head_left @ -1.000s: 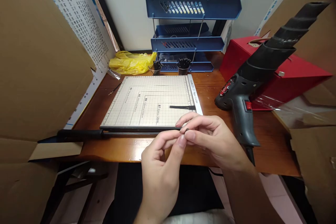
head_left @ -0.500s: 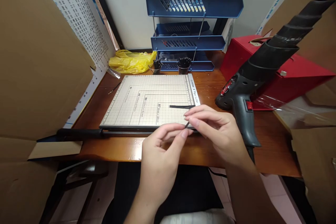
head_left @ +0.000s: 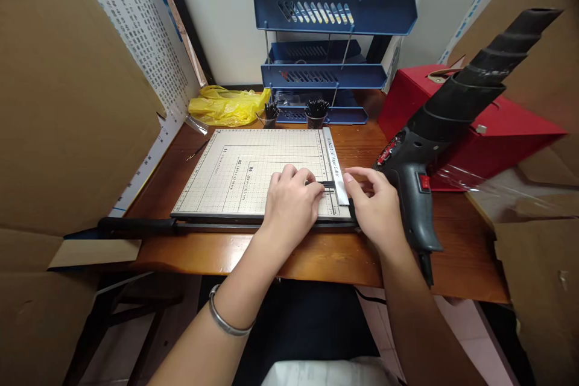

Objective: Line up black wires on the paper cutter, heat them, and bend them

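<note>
On the gridded paper cutter (head_left: 217, 175) lies a small bundle of thin black strips (head_left: 326, 184), side by side, reaching to the silver edge bar (head_left: 335, 175). My left hand (head_left: 289, 202) rests on the board, fingers curled down, thumb and forefinger closed at the left end of the bundle. Just past the bar, at the bundle's other end, my right hand (head_left: 377, 199) has thumb and forefinger tips together. Whatever those tips pinch is hidden. The cutter's black handle (head_left: 138, 226) lies lowered along the front edge.
A black heat gun (head_left: 416, 175) with a stepped nozzle stands at the right, before a red box (head_left: 520, 139). Behind the cutter are two cups of black pieces (head_left: 317, 110), a yellow bag (head_left: 230, 105) and a blue tiered rack (head_left: 323, 75). Cardboard (head_left: 67, 102) walls the left.
Both hands have moved forward and apart from the table's front edge onto the cutter. The small black piece between them is no longer visible. My left hand now covers part of the strip bundle.
</note>
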Tool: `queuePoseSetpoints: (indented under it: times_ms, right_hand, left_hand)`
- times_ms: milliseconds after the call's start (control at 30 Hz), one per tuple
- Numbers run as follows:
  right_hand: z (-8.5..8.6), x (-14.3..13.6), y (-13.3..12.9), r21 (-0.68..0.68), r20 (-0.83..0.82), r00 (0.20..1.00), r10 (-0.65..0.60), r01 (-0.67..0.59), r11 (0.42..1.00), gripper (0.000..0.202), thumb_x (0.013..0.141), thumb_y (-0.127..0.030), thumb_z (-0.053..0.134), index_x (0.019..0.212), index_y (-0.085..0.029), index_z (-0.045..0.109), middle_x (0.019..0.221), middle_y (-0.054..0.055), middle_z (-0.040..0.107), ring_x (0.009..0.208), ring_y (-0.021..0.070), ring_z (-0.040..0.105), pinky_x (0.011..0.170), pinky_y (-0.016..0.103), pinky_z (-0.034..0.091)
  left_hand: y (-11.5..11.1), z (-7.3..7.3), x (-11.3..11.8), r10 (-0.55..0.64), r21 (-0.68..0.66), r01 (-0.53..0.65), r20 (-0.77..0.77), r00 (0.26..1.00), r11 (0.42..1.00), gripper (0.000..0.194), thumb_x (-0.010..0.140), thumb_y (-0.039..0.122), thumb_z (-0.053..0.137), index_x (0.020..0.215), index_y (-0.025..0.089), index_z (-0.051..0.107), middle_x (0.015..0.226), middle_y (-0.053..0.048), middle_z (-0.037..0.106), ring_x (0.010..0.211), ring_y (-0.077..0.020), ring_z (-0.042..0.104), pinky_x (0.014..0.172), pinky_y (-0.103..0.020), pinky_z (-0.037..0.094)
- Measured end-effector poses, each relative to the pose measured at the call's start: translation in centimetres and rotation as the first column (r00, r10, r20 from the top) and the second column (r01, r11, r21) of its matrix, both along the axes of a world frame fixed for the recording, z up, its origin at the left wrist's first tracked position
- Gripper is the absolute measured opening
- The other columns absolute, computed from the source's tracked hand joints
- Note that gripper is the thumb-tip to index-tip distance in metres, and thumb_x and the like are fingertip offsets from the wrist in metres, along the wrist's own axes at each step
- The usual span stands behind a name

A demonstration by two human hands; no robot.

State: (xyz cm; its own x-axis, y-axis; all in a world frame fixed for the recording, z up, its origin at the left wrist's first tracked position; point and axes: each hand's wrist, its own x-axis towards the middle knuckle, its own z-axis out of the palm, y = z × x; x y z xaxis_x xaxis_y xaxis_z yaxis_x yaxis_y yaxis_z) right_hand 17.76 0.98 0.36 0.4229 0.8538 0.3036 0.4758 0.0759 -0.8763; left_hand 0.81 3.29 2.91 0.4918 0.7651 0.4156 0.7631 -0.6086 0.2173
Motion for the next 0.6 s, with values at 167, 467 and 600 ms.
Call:
queuePoseSetpoints:
  times_ms: [167, 467, 600]
  right_hand:
    - [-0.6, -0.1, 0.2, -0.043, -0.074, 0.996, 0.050, -0.053, 0.998, 0.032, 0.089, -0.044, 0.063, 0.109, -0.020, 0.069, 0.111, 0.012, 0.071, 0.094, 0.0258, 0.067, 0.082, 0.042, 0.052]
    - [-0.5, -0.4, 0.0, -0.079, -0.015, 0.972, 0.233, -0.234, 0.969, 0.053, 0.080, -0.023, 0.064, 0.132, -0.024, 0.054, 0.134, 0.011, 0.065, 0.120, 0.0278, 0.063, 0.102, 0.049, 0.052]
    - [-0.6, -0.6, 0.1, -0.117, 0.040, 0.973, 0.225, -0.219, 0.969, 0.058, 0.079, -0.023, 0.066, 0.135, -0.024, 0.053, 0.137, 0.011, 0.065, 0.124, 0.0301, 0.062, 0.106, 0.053, 0.050]
  left_hand:
    - [0.4, 0.0, 0.3, 0.001, -0.004, -0.001, -0.035, 0.999, 1.000, 0.019, 0.098, 0.023, 0.059, 0.097, 0.024, 0.078, 0.105, -0.005, 0.074, 0.099, -0.0273, 0.055, 0.078, -0.041, 0.041]
    - [-0.1, 0.3, -2.3, 0.170, -0.108, -0.161, 0.073, 0.983, 0.981, 0.014, 0.091, 0.023, 0.068, 0.105, 0.021, 0.071, 0.109, -0.006, 0.073, 0.101, -0.0287, 0.056, 0.085, -0.042, 0.045]
    - [-0.6, 0.2, -3.3, 0.372, -0.231, -0.333, 0.150, 0.916, 0.914, 0.011, 0.090, 0.027, 0.067, 0.099, 0.021, 0.068, 0.106, -0.007, 0.072, 0.100, -0.0295, 0.058, 0.087, -0.045, 0.046]
